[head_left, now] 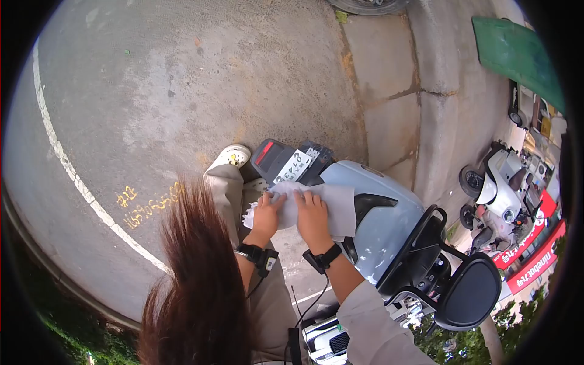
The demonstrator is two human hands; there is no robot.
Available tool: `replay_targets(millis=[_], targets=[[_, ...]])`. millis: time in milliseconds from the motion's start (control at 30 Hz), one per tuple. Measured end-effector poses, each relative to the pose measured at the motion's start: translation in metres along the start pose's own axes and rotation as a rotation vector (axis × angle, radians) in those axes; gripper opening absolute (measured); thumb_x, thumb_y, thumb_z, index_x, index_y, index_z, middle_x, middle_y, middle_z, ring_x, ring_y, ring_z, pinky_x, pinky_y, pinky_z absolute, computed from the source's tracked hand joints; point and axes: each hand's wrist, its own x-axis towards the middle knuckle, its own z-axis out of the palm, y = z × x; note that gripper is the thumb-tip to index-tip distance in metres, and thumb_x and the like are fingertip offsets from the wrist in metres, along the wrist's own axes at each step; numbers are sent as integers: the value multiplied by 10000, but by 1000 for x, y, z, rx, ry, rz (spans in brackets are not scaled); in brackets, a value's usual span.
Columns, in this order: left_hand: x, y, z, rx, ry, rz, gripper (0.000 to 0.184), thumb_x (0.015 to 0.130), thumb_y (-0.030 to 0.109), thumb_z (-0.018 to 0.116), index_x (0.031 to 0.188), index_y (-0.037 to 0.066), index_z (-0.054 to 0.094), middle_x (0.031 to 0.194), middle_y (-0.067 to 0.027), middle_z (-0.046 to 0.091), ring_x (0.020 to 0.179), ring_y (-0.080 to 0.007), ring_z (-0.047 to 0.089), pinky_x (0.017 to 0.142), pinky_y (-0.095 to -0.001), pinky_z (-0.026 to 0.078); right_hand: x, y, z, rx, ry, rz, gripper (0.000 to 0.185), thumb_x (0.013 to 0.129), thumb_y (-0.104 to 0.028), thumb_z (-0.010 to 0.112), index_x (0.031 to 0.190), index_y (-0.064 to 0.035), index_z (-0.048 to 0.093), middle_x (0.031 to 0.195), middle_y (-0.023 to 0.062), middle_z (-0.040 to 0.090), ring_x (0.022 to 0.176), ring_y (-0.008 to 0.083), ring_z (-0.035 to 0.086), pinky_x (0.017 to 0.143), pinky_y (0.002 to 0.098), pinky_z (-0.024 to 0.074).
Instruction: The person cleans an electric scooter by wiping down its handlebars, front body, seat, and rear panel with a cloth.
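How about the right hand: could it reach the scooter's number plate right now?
Probably yes: the right hand is on the grey cloth, and the number plate shows just beyond the cloth's edge, with nothing visible blocking the way.

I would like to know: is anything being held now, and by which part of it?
Yes, a light grey cloth: the left hand holds it near its frayed end, the right hand nearer its middle.

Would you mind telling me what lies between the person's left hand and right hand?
A stretch of the pale grey cloth lies between the left hand and the right hand, with both touching it, as the head view shows.
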Motion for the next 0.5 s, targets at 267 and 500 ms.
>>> replay_targets(millis=[267, 500], targets=[[-11, 6, 4, 372, -223, -235, 398, 678, 75, 520, 1059, 177, 575, 1095, -119, 481, 936, -299, 515, 744, -409, 441, -11, -14, 20, 112, -160, -92, 183, 707, -113, 518, 861, -70, 608, 1017, 73, 530, 859, 214, 520, 639, 349, 434], [-45, 64, -54, 137, -400, -72, 295, 673, 49, 515, 934, 114, 635, 1023, -139, 508, 852, -311, 544, 722, -366, 448, -79, -8, -63, 541, 197, 172, 358, 604, 44, 516, 929, -79, 606, 889, 71, 532, 814, 261, 512, 682, 368, 420]])
